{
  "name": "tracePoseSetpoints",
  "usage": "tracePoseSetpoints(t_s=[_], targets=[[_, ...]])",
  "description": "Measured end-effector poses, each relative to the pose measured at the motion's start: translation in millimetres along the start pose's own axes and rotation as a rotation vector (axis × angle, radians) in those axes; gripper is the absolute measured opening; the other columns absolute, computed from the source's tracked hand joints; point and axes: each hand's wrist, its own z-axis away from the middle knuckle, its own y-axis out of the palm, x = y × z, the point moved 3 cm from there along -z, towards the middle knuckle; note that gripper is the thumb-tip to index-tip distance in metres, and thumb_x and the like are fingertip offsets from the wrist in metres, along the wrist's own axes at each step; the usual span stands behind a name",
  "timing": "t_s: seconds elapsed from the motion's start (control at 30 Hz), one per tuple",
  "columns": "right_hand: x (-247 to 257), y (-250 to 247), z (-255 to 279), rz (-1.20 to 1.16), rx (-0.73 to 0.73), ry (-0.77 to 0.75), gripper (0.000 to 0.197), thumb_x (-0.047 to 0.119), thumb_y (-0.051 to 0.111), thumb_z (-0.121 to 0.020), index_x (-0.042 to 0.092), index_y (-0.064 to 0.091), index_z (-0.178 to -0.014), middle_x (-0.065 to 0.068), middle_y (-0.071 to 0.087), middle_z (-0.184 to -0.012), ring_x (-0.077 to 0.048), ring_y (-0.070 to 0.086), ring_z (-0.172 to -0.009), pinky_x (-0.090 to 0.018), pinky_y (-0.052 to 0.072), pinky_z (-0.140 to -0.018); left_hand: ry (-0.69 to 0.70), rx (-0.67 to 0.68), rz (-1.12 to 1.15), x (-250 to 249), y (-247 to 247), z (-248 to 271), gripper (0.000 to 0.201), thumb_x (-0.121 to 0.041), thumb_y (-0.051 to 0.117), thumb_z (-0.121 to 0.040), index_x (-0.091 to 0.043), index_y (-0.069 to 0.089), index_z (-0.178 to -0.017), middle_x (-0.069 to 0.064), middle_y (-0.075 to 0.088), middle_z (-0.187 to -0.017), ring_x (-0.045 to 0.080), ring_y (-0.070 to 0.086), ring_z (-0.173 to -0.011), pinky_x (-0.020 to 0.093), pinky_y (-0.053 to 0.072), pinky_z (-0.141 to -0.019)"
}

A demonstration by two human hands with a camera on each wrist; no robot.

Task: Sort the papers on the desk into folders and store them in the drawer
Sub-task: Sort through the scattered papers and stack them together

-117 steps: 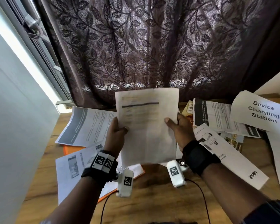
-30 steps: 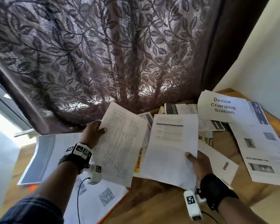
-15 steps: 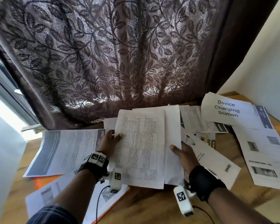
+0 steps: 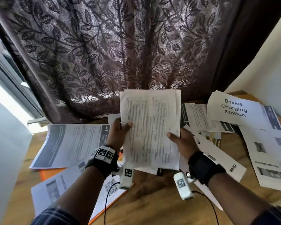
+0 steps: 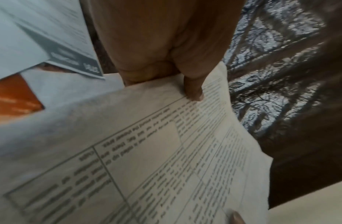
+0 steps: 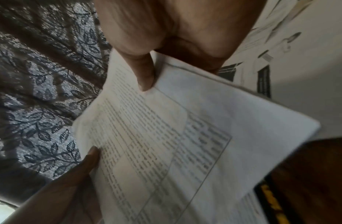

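A stack of printed sheets [image 4: 151, 127] with a text table on top is held upright above the desk. My left hand [image 4: 120, 130] pinches its left edge, thumb on the front [image 5: 193, 91]. My right hand [image 4: 180, 140] grips the right edge, thumb on the front [image 6: 145, 77]. The same sheets [image 5: 166, 159] fill the left wrist view and show in the right wrist view [image 6: 175, 136]. An orange folder [image 4: 47, 174] lies at the desk's left, mostly covered by loose papers. No drawer is in view.
Loose papers cover the wooden desk [image 4: 152, 200]: a grey-banded sheet [image 4: 68, 143] at left, a "Device Charging Station" sheet [image 4: 234, 109] at right, more printouts [image 4: 269, 156] beyond it. A leaf-patterned curtain [image 4: 120, 46] hangs behind. A white wall [image 4: 266, 65] stands at right.
The two separate papers held apart a second ago have come together into one stack. Both hands have lifted it upright from the desk.
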Motion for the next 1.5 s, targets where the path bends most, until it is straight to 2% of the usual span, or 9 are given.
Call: tracePoseSetpoints(t_s=[0.33,0.53,0.67,0.8,0.93,1.03,1.13,1.3,1.5], targets=[[25,4,-6,-0.158,0.016,-0.109,0.02,0.005,0.066,-0.09,0.02,0.072,-0.102,0.003,0.078,-0.099,-0.012,0.073,-0.094,-0.02,0.056,-0.073,0.199,0.112,0.148,-38,-5,29,0.039,-0.004,0.057,-0.094,0.008,0.046,-0.129,0.023,0.064,-0.123,0.028,0.068,-0.108,0.039,0.058,-0.082],[5,3,-4,-0.144,0.003,-0.037,0.021,0.007,0.067,-0.09,0.02,0.071,-0.107,0.001,0.077,-0.105,-0.016,0.072,-0.101,-0.031,0.058,-0.084,0.142,0.162,0.13,-27,4,38,0.026,0.001,0.05,-0.096,-0.006,0.055,-0.121,0.003,0.073,-0.106,0.016,0.072,-0.097,0.029,0.06,-0.074],[1,6,3,-0.121,-0.023,-0.035,0.016,0.012,0.061,-0.095,0.023,0.07,-0.103,0.014,0.077,-0.092,-0.009,0.071,-0.097,-0.017,0.056,-0.072,0.108,0.208,0.065,-16,-1,40,0.023,0.004,0.052,-0.095,-0.01,0.059,-0.112,-0.001,0.076,-0.101,0.015,0.072,-0.097,0.03,0.06,-0.077],[4,13,8,-0.072,0.0,-0.102,0.019,0.015,0.06,-0.097,0.019,0.068,-0.113,0.018,0.075,-0.091,0.002,0.07,-0.094,-0.012,0.054,-0.077,0.089,0.182,-0.005,-5,-20,38,0.025,0.003,0.058,-0.093,0.003,0.059,-0.118,0.013,0.071,-0.113,0.022,0.069,-0.103,0.037,0.058,-0.087],[-6,14,9,-0.071,-0.095,-0.088,0.022,0.018,0.062,-0.096,0.012,0.069,-0.116,0.011,0.073,-0.099,0.001,0.07,-0.092,-0.016,0.056,-0.081,0.053,0.137,-0.044,6,-49,43,0.015,-0.001,0.06,-0.093,0.004,0.061,-0.108,0.011,0.07,-0.094,0.015,0.068,-0.081,0.027,0.056,-0.069],[-25,10,12,-0.146,-0.165,-0.024,0.019,0.014,0.061,-0.097,0.012,0.069,-0.114,0.002,0.073,-0.102,-0.005,0.071,-0.091,-0.021,0.058,-0.077,0.002,0.025,-0.2,27,-86,52,0.011,-0.003,0.064,-0.092,-0.012,0.066,-0.097,-0.006,0.073,-0.083,0.006,0.064,-0.073,0.028,0.05,-0.064],[-45,10,17,-0.205,-0.198,0.064,0.018,0.011,0.06,-0.096,0.017,0.067,-0.112,-0.002,0.073,-0.106,-0.016,0.07,-0.097,-0.032,0.056,-0.082,-0.059,-0.109,-0.536,50,-128,67,0.021,-0.014,0.074,-0.087,-0.017,0.066,-0.105,0.003,0.072,-0.1,0.017,0.065,-0.091,0.043,0.054,-0.087],[-77,14,29,-0.175,-0.233,0.195,0.021,0.009,0.06,-0.096,0.005,0.066,-0.116,-0.009,0.071,-0.102,-0.024,0.067,-0.092,-0.031,0.052,-0.077,-0.255,-0.073,-1.293,67,-164,94,0.092,-0.067,0.074,-0.069,-0.026,0.039,-0.144,0.002,0.044,-0.148,0.026,0.044,-0.134,0.049,0.039,-0.106],[-90,19,34,-0.126,-0.199,0.238,0.017,0.007,0.061,-0.095,0.003,0.067,-0.11,-0.007,0.07,-0.093,-0.018,0.065,-0.08,-0.028,0.05,-0.069,-0.331,-0.082,-1.471,67,-171,97,0.11,-0.076,0.072,-0.059,-0.032,0.026,-0.149,0.004,0.04,-0.145,0.028,0.039,-0.134,0.053,0.031,-0.104]])
